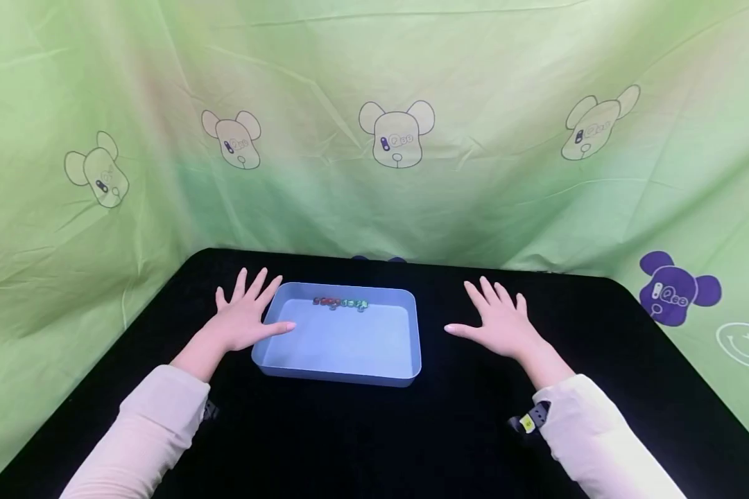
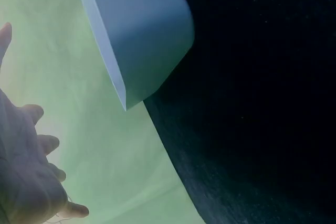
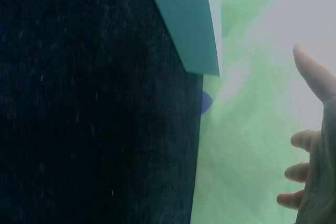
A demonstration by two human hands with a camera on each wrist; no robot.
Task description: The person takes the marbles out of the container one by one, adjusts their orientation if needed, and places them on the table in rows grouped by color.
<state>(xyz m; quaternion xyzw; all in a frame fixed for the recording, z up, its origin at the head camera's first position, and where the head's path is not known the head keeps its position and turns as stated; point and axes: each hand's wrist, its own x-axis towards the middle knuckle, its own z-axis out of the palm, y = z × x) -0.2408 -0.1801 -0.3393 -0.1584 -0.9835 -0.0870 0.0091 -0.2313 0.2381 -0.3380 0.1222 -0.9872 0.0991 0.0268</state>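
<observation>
A shallow blue tray (image 1: 337, 350) lies on the black table, with a short row of small red beads (image 1: 326, 301) and green beads (image 1: 354, 303) near its far wall; their exact kind is too small to tell. My left hand (image 1: 243, 319), fingers spread, hovers by the tray's left side, its thumb over the rim. To the right of the tray, apart from it, my right hand (image 1: 499, 322) is held with fingers spread too. Neither hand holds anything. Both wrist views show the tray's outer wall (image 2: 142, 30) and part of each hand.
The black tabletop (image 1: 362, 443) has rounded far corners. Behind and beside it hangs a green curtain (image 1: 474, 208) printed with bear heads. Small dark devices, one with a yellow label (image 1: 527, 423), sit under the cuffs.
</observation>
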